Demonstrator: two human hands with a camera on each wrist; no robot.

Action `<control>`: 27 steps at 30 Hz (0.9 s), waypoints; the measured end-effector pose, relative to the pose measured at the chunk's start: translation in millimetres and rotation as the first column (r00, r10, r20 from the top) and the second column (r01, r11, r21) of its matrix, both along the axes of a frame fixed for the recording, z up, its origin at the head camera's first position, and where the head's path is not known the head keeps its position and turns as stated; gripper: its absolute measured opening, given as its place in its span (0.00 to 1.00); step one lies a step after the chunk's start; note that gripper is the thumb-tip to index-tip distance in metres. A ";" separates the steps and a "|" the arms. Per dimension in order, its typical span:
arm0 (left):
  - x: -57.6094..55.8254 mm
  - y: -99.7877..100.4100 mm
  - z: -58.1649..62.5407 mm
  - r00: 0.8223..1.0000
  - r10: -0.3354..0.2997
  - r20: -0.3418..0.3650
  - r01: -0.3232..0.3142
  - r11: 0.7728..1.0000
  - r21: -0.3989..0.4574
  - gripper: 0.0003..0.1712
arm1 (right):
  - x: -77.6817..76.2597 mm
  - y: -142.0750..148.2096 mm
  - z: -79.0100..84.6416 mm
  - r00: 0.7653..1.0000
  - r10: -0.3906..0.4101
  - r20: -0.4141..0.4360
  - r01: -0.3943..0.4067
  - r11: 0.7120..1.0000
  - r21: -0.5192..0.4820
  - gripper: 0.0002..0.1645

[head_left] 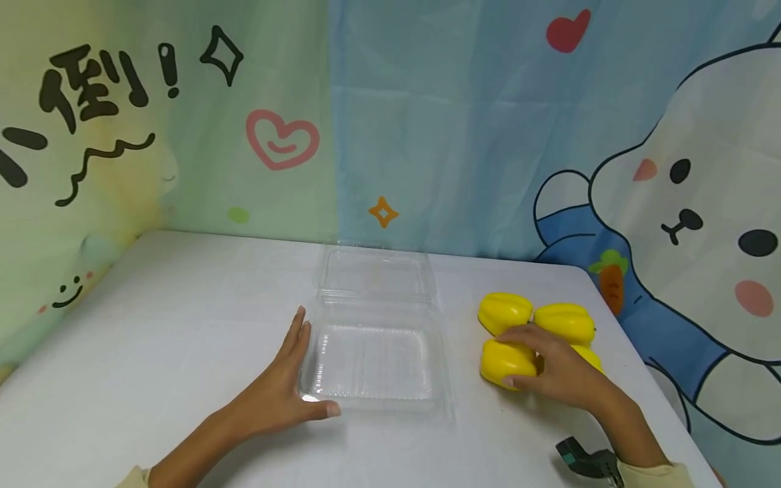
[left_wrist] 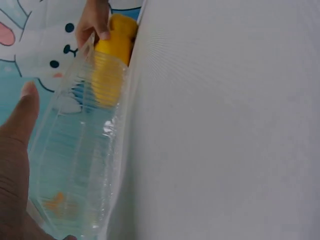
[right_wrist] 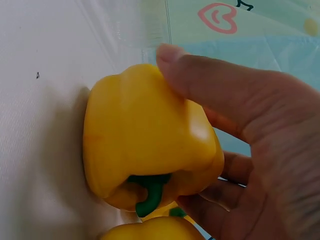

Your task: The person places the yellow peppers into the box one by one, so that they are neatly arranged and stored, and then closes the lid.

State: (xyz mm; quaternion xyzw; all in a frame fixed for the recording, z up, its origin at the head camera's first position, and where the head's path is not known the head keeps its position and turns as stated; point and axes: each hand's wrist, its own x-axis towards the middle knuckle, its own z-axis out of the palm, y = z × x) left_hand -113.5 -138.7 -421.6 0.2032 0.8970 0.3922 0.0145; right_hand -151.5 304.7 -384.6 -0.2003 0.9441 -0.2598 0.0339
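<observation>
My right hand (head_left: 552,362) holds a yellow bell pepper (head_left: 503,362), thumb on the near side and fingers on the far side. In the right wrist view this bell pepper (right_wrist: 145,135) shows its green stem, and the thumb lies along its upper side. Several more yellow bell peppers (head_left: 564,322) cluster around it; one is partly hidden behind the hand. My left hand (head_left: 283,383) rests at the left side of a clear plastic clamshell box (head_left: 378,390), thumb and fingers spread at its near and far left corners. The box's lid (head_left: 375,274) lies folded back, away from me.
A white table (head_left: 177,325) carries everything. A hanging printed cloth (head_left: 427,135) stands behind it and along the sides. The black wrist camera mount (head_left: 586,461) sits at my right wrist, close over the table.
</observation>
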 end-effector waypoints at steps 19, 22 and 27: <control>0.0 4.4 -1.8 1.000 0.013 0.023 -0.014 0.999 0.037 0.79 | 3.8 -6.7 2.3 0.999 0.025 -0.031 -0.023 0.997 0.080 0.36; -0.1 5.1 -2.0 0.999 0.015 0.036 -0.017 0.998 0.059 0.79 | 3.4 -7.6 1.9 0.999 0.026 -0.032 -0.024 0.997 0.077 0.36; 0.3 5.8 -2.2 0.999 0.019 0.045 -0.023 0.996 0.087 0.79 | 3.1 -8.7 1.1 0.999 0.030 -0.041 -0.027 0.997 0.074 0.37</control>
